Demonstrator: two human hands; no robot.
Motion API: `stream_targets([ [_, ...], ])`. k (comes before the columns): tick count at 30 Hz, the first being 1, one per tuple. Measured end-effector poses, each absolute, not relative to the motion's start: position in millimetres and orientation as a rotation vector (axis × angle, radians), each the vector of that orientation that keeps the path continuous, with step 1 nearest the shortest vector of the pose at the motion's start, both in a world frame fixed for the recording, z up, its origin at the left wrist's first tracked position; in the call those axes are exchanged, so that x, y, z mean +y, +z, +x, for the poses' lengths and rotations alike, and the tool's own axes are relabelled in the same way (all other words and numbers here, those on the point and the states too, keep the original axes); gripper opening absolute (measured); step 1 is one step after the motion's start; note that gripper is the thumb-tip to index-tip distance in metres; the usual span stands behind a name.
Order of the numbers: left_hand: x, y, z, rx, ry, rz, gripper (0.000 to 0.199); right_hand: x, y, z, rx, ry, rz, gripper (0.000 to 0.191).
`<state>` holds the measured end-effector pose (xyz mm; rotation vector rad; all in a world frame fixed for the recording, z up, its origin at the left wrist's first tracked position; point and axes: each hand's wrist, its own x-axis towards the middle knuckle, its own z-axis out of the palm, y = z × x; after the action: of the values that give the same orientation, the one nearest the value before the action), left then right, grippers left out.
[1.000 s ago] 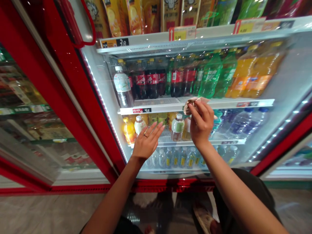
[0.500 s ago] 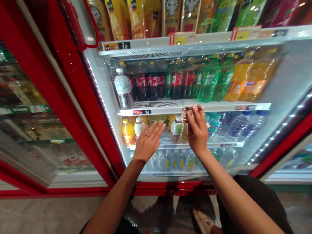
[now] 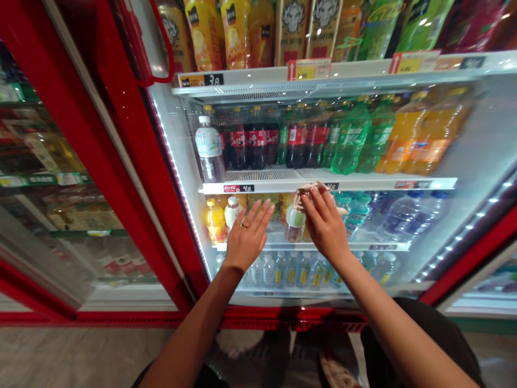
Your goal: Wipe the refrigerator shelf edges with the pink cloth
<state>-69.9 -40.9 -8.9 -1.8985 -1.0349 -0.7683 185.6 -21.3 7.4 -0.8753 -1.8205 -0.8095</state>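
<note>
Holding a crumpled pale cloth [image 3: 299, 200] beneath the partly bent fingers of the right hand [image 3: 328, 229], in front of a red-framed drinks fridge [image 3: 167, 215], level with a white shelf edge [image 3: 363, 185] and hiding the top of a green-labelled bottle [image 3: 294, 226]. Stretching the left hand [image 3: 247, 237] open and flat nearby, gripping nothing, wearing a ring [image 3: 244, 226], next to a white-capped bottle [image 3: 232, 213] in view. Touching the glass front [image 3: 480, 124] or hovering just short of it: impossible to tell. Facing upright cola bottles [image 3: 256, 143], green bottles [image 3: 351, 137] and orange bottles [image 3: 404, 134] above, and small clear bottles [image 3: 291, 269] below.
</note>
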Motion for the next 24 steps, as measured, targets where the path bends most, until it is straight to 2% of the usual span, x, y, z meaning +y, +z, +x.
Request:
stream_targets([
  [8,-42.2,-10.7,-73.8,-1.049,-0.770,-1.928,0.087,-15.9,20.9,153.6,-1.793,-0.736,-0.965,0.096],
  [17,-44.2,-9.5,-82.9,-1.104,-0.758,-1.943,0.092,-24.0,-4.8,156.9,-1.931,-0.692,-0.885,0.095],
  [24,-44.5,-10.2,-84.7,-1.098,-0.758,-1.907,0.090,-21.3,5.0,137.6,-1.805,-0.637,-0.937,0.099],
])
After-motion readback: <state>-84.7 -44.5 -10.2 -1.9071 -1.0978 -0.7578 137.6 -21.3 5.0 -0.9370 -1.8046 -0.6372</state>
